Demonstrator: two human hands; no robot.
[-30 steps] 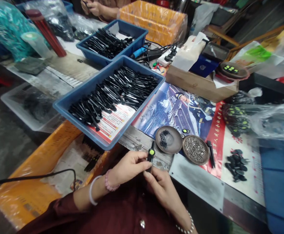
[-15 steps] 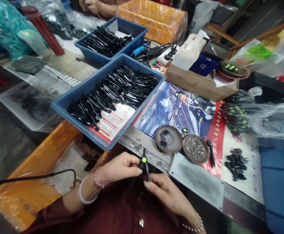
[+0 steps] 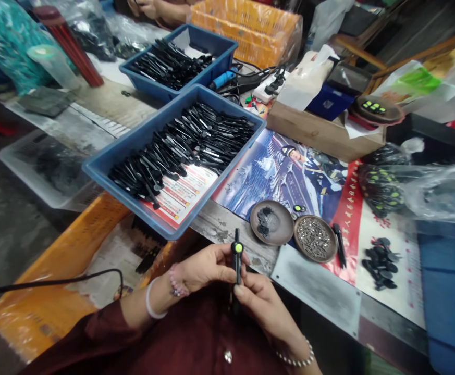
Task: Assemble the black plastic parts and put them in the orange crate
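Both my hands hold one slim black plastic part with a yellow-green round button [image 3: 237, 249], upright, just in front of the table's near edge. My left hand [image 3: 204, 268] pinches it from the left at the button. My right hand [image 3: 262, 302] grips its lower end from below. Just beyond stand two small brown dishes: one with black bits [image 3: 271, 222], one with small metal screws [image 3: 315, 238]. A blue tray [image 3: 133, 156] full of similar black parts overhangs the table edge to the left.
A second blue tray [image 3: 180, 62] of black parts stands farther back. Loose black pieces [image 3: 379, 263] and a black pen-like tool [image 3: 340, 245] lie at right. A cardboard box [image 3: 321, 133], orange crates [image 3: 55, 291] and another person's hands [image 3: 149, 8] at the far end surround the workspace.
The part was tilted and shifted left half a second ago; now it stands upright again, and my right hand has closed up under it.
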